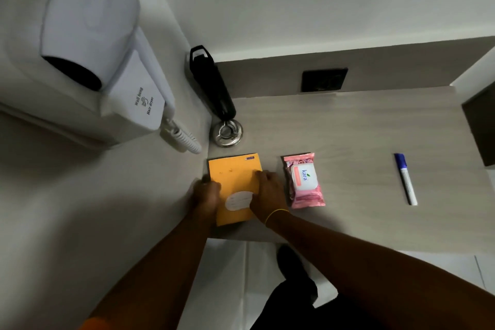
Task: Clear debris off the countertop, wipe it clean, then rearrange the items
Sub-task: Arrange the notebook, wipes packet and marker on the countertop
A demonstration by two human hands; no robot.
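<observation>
Both hands, left (206, 194) and right (267, 190), press flat with fingers spread, clamping nothing, on the notebook (235, 177) at the countertop's (348, 128) front-left corner, where a careless push could tip it over the edge.

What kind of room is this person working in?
Probably a hotel room or guest-room vanity nook: a wall-hung hair dryer with a coiled cord, a narrow wood-look countertop built against the wall, and a dark wall socket plate.
</observation>
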